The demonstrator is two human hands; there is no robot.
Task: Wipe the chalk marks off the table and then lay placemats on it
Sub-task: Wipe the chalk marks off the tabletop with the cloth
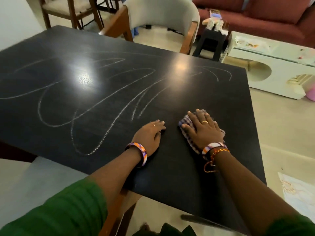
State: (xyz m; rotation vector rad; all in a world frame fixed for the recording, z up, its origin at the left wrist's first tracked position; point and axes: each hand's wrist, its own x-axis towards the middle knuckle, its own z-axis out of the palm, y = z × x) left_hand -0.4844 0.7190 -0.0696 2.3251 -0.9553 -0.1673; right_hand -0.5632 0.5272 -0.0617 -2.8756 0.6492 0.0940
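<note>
A black table fills the view, with white chalk marks looping across its left and middle. My right hand lies flat with spread fingers on a checked cloth and presses it to the tabletop near the right side. Just left of it, my left hand rests palm down on the bare table, holding nothing. The table surface around and under both hands shows no chalk. No placemats are in sight.
A grey upholstered chair stands at the table's far edge, and a wooden chair is behind it on the left. A dark stool, a white low table and a red sofa are at the right.
</note>
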